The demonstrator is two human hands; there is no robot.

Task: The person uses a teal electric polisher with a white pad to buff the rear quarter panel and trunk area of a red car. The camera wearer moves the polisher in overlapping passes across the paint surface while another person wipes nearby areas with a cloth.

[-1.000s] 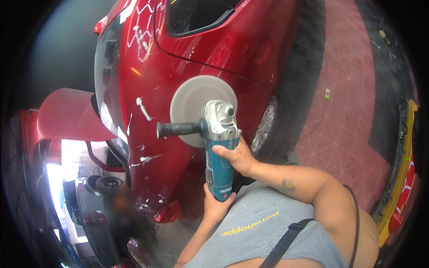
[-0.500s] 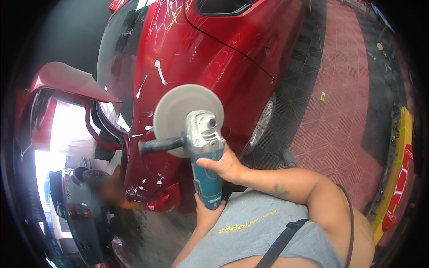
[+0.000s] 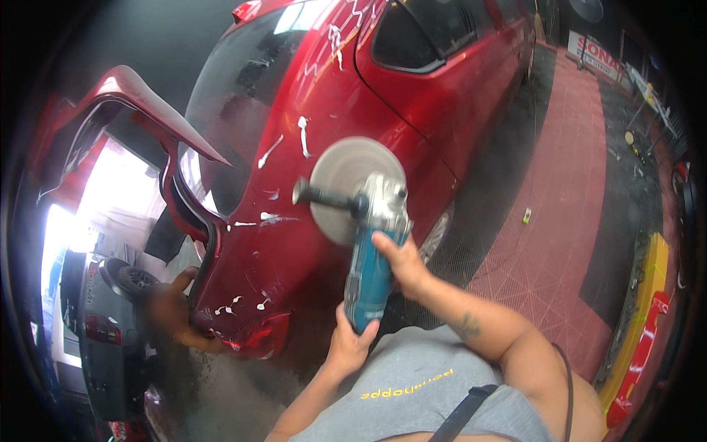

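Observation:
I hold a teal corded polisher [image 3: 370, 283] with a silver head against the red car's [image 3: 412, 110] rear side panel. Its round white pad [image 3: 335, 173] lies on or just over the paint; contact cannot be made out. My right hand [image 3: 403, 267] wraps the body just below the head, thumb on top. Lower down, my left hand [image 3: 353, 342] grips the rear end of the body. The black side handle [image 3: 320, 194] juts out to the left, with no hand on it. White polish streaks [image 3: 303, 136] and dabs dot the panel around the pad.
The raised tailgate [image 3: 147, 110] stands at the left. A person [image 3: 173, 313], partly blurred, is by the tail light [image 3: 254, 339]. Behind is a dark vehicle [image 3: 110, 346]. Right are red and grey floor tiles [image 3: 549, 221] and a yellow car part [image 3: 652, 265]. A cord [image 3: 567, 376] hangs by my right arm.
My view has shifted, so the car sits further right in the picture. Both hands have pushed the polisher slightly farther up the panel, uncovering more white streaks below the pad's left side.

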